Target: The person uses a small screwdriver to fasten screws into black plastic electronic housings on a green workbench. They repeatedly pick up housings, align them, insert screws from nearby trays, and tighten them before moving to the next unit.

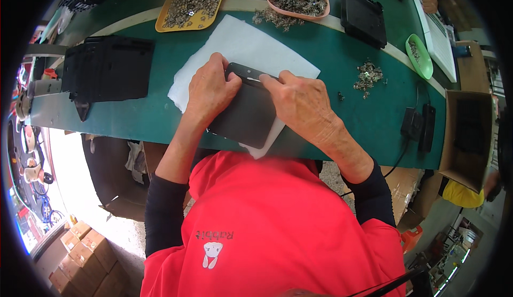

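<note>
A dark, flat rectangular panel (pixel 247 116) with a rounded black strip along its far edge lies in front of me, over a white foam sheet (pixel 251 38). My left hand (pixel 212 90) is closed on its far left corner, fingers curled and thumb on the top. On the far right side, my right hand (pixel 302 102) is closed too, with a fingertip pressed to the strip beside a small pale slot or sliver. What its other fingers touch underneath is hidden.
On the green table (pixel 165 118) are a yellow tray (pixel 176 29), a pink tray (pixel 299 15) and a green dish (pixel 426 68) of small metal parts. A loose pile (pixel 368 76) lies right. Black parts (pixel 112 67) stack left; a black tray (pixel 363 20) and corded adapters (pixel 411 124) sit right.
</note>
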